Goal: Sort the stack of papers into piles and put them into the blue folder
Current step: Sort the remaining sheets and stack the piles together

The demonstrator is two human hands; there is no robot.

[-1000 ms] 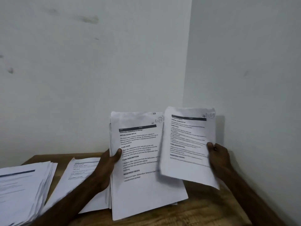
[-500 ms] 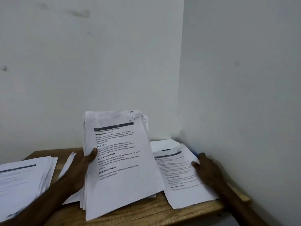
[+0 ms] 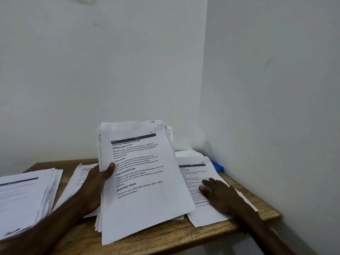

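My left hand [image 3: 95,186] grips a thick stack of printed papers [image 3: 139,181] by its left edge, thumb on the top sheet, the stack tilted up with its bottom edge on the table. My right hand [image 3: 219,196] rests flat, fingers straight, on a sheet atop the right pile [image 3: 198,173] near the wall corner. A bit of the blue folder [image 3: 218,166] shows behind that pile, mostly hidden. Another pile [image 3: 27,196] lies at the left, and a further sheet [image 3: 81,179] lies behind my left hand.
The wooden table [image 3: 165,234] sits in a corner between two white walls. Its right end stops just beyond the right pile, and its front edge runs below the held stack.
My right hand carried one sheet from beside the held stack down onto the right pile, then let it go and slid flat across it. The held stack stayed in my left hand.
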